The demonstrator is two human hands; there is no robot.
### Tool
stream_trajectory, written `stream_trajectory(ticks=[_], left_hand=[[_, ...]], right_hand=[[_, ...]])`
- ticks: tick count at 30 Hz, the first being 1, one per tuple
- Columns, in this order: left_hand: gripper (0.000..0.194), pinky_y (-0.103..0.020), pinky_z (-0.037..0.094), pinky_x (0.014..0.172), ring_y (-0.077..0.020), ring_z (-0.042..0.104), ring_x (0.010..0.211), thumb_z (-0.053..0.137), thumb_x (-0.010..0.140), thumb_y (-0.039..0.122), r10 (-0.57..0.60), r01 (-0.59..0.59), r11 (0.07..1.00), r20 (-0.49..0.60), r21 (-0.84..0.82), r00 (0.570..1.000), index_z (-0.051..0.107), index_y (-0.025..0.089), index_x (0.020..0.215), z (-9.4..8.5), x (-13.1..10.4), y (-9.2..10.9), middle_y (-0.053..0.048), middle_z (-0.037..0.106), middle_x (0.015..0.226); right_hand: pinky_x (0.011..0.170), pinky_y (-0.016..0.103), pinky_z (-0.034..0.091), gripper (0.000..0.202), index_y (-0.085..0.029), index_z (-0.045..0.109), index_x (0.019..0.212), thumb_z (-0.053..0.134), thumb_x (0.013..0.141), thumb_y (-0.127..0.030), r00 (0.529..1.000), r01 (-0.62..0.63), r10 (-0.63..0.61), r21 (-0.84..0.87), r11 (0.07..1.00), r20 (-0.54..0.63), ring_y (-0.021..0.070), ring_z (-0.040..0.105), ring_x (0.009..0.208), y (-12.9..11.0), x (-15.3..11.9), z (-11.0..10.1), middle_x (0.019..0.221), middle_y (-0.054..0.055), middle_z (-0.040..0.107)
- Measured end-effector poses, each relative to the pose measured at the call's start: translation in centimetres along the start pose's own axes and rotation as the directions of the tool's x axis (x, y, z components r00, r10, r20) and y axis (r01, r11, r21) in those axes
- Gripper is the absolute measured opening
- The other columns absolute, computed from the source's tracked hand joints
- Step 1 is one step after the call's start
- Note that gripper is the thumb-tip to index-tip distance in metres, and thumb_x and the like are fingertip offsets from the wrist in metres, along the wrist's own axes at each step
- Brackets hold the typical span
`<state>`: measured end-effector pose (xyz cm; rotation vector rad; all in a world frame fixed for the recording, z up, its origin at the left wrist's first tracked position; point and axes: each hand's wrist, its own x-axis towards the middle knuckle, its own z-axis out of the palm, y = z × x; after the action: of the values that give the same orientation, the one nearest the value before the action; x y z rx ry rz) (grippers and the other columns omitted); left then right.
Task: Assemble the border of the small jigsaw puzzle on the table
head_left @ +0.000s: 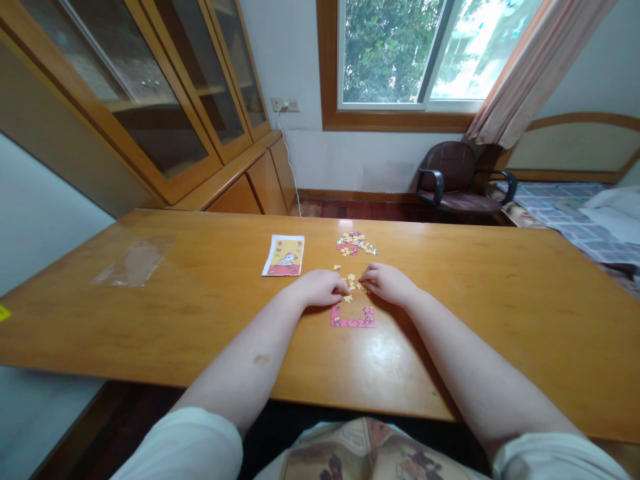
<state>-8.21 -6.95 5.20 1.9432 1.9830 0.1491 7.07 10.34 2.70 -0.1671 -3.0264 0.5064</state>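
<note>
Joined pink puzzle pieces (353, 323) form a U-shaped strip near the table's front. Just above it, several loose yellow pieces (351, 281) lie between my hands. My left hand (324, 288) rests to their left, fingers bent and fingertips at the pieces. From the right, my right hand (384, 281) reaches in with its fingers closed on a small yellow piece (360, 285). What my left fingertips hold, if anything, is too small to tell. Farther back sits a pile of mixed pieces (353, 243). A picture card (285, 256) with a white cartoon figure lies to the left.
Clear plastic wrapping (137, 262) lies on the left of the wooden table (210, 313). Beyond the table are a glass-door cabinet (200, 87), an office chair (453, 173) and a bed (570, 207). My lap is at the near edge.
</note>
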Motion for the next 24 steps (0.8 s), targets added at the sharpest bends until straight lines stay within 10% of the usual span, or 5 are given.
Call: stream_trajectory(ticks=[7, 24], left_hand=[[0.03, -0.022, 0.041, 0.069, -0.0144, 0.061, 0.082, 0.057, 0.08, 0.029, 0.044, -0.042, 0.998, 0.026, -0.049, 0.999, 0.07, 0.033, 0.107, 0.0, 0.1, 0.1, 0.001, 0.068, 0.091], [0.026, -0.022, 0.04, 0.066, -0.0144, 0.061, 0.079, 0.06, 0.076, 0.028, -0.026, 0.027, 0.999, 0.018, -0.026, 0.999, 0.072, 0.032, 0.099, -0.1, 0.1, 0.0, 0.001, 0.068, 0.088]], right_hand=[[0.084, 0.025, 0.042, 0.038, -0.03, 0.074, 0.099, 0.049, 0.083, -0.007, 0.997, 0.07, -0.069, 0.055, 0.996, -0.016, 0.0148, 0.06, 0.09, 0.9, 0.0, 0.6, 0.1, 0.003, 0.065], [0.078, 0.023, 0.044, 0.02, -0.024, 0.075, 0.096, 0.057, 0.087, -0.029, 0.998, -0.037, 0.038, 0.034, 0.999, -0.041, 0.0139, 0.061, 0.081, 1.4, 0.3, 0.8, 0.094, 0.005, 0.064]])
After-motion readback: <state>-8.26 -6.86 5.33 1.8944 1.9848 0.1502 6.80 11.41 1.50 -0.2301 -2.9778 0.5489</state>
